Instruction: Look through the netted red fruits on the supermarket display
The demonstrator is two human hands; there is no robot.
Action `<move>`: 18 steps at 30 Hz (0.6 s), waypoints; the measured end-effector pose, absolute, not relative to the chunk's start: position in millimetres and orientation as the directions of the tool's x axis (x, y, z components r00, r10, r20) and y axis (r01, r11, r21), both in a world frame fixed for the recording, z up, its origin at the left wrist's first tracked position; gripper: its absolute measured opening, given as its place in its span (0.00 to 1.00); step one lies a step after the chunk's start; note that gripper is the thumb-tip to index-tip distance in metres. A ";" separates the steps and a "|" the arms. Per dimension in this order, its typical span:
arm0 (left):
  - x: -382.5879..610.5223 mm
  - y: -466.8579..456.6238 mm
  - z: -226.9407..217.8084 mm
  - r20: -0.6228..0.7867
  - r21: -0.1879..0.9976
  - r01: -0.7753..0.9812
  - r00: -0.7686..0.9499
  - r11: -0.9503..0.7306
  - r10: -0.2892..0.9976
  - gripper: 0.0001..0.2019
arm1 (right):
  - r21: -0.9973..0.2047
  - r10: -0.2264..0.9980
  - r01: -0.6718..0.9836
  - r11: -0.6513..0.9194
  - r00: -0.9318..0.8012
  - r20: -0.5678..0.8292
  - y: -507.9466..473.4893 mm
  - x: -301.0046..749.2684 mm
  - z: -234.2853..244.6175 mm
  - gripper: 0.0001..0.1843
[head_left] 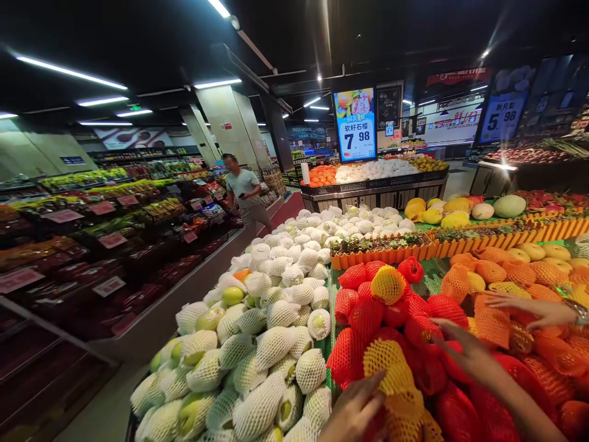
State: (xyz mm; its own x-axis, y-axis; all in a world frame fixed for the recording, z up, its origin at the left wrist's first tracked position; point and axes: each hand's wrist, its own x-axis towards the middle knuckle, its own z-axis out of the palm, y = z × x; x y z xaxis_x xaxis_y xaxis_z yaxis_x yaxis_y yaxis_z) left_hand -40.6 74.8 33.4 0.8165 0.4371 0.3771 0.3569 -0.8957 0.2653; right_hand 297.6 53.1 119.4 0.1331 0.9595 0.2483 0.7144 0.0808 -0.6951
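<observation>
My left hand (356, 408) comes up from the bottom edge, its fingers stretched out against a yellow-netted fruit (389, 365) and the red-netted fruit beside it. It grips nothing. My right hand (460, 347) reaches in from the lower right and lies flat, fingers extended, on the pile of red-netted fruit (368, 319). Another yellow-netted fruit (388, 283) sits on top of the red pile farther back. Another person's hand (529, 307), with a band at the wrist, comes in from the right edge over the orange-netted fruit (494, 322).
White-netted green fruit (257, 350) fills the bin to the left. An orange divider (414, 252) crosses behind the piles. An aisle with shelves (92, 258) runs along the left, where a person (246, 196) stands. Price signs (355, 124) hang behind.
</observation>
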 end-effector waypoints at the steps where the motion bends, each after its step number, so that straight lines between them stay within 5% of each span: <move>1: -35.6 72.7 28.9 0.383 0.278 0.330 0.823 -0.902 0.419 0.30 | -0.790 0.991 0.604 0.099 0.015 0.136 46.6 283.5 111.8 0.25; 3: -26.3 69.7 20.4 0.411 0.314 0.304 0.811 -0.900 0.417 0.35 | -0.897 0.971 0.437 0.064 -0.233 -0.045 35.0 257.9 98.8 0.44; 6: -16.5 66.4 15.7 0.485 0.358 0.285 0.757 -0.889 0.438 0.41 | -0.898 0.972 0.433 0.083 -0.234 -0.023 27.9 239.2 92.9 0.21; 9: -14.9 63.1 23.8 0.521 0.381 0.324 0.698 -0.866 0.491 0.44 | -0.884 0.996 0.460 0.083 -0.065 0.060 31.6 250.4 103.3 0.05; 13: -24.8 58.5 35.9 0.564 0.353 0.403 0.628 -0.844 0.536 0.39 | -0.915 0.956 0.403 0.000 0.269 0.118 40.2 284.4 126.8 0.12; 18: -43.0 54.1 27.6 0.581 0.343 0.480 0.567 -0.808 0.584 0.35 | -0.948 0.744 0.316 0.043 0.623 0.241 55.7 310.0 154.2 0.19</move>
